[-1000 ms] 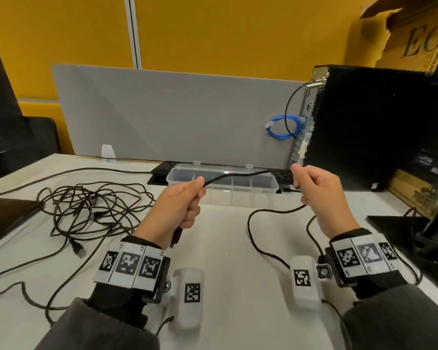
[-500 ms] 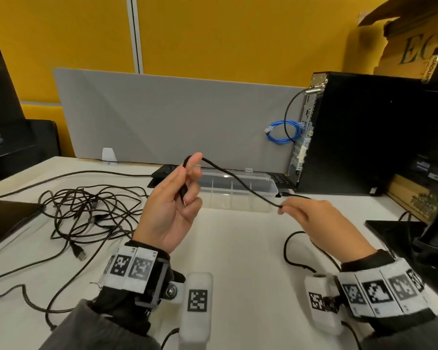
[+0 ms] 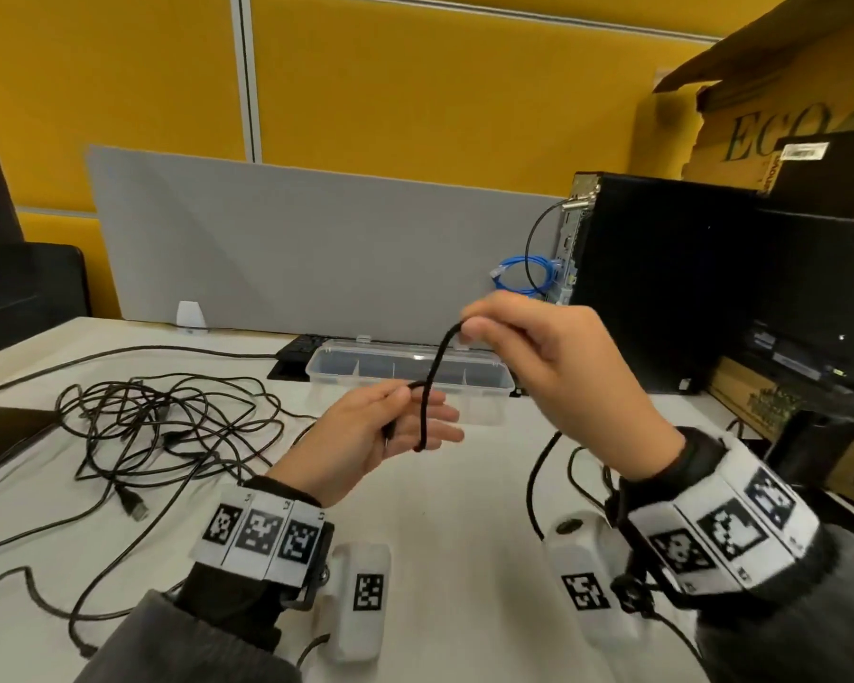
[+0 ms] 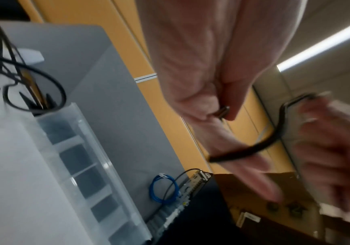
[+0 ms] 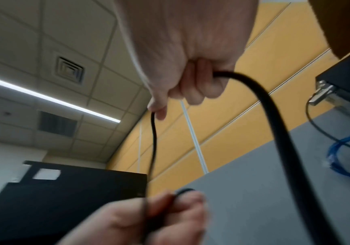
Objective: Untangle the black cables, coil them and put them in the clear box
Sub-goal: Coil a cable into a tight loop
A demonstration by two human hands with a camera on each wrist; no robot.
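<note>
First coil being wound: cable [image 3: 432, 382] pinned against the left hand [image 3: 366, 441] by its thumb, fingers outstretched; right hand [image 3: 553, 367], at two o'clock, pinches it. Another wrap is called for.

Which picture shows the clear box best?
The head view: the whole clear box sits on the table behind the hands, dividers visible. The left wrist view shows it close but tilted, blurred and cut off at the bottom edge. The right wrist view doesn't show it.
</note>
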